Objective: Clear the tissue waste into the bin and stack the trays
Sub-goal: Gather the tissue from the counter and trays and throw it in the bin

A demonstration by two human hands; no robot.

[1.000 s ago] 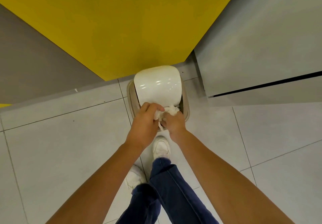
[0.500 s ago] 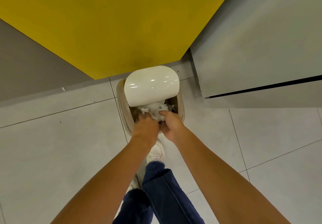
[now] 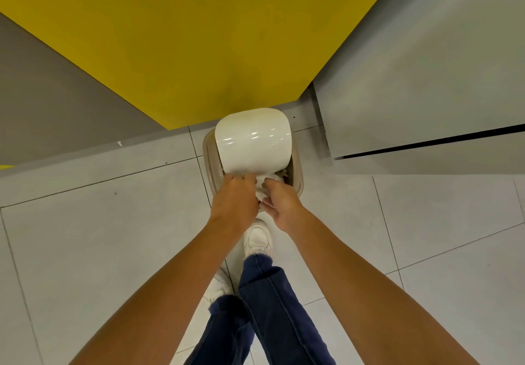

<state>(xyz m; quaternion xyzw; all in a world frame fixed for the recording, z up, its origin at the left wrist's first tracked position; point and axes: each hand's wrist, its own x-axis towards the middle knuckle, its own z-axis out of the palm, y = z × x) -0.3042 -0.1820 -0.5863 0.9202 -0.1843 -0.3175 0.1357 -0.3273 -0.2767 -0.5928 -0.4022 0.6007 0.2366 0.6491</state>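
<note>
Both hands sit at frame centre over the bin, a beige pedal type w/ its glossy white lid tipped up toward the top of the frame. The tissue waste is a crumpled white wad lying between the hands and just above them in the picture, at the bin's mouth right under the lid's lower edge. Left hand is knuckles-up, fingers curled down onto the wad's left side; right hand is curled against its right side, thumb tucked underneath. Looks like both are closed on the tissue, pressing it inward, tho how firmly can't be told. Wad has no clear long axis, just a lump. Both hands are about equally near; the opening lies straight ahead, up-frame of the fingertips, so the likely next move is a short push fwd and release. A white shoe is at the bin's base, prob on the pedal. No trays in view
</note>
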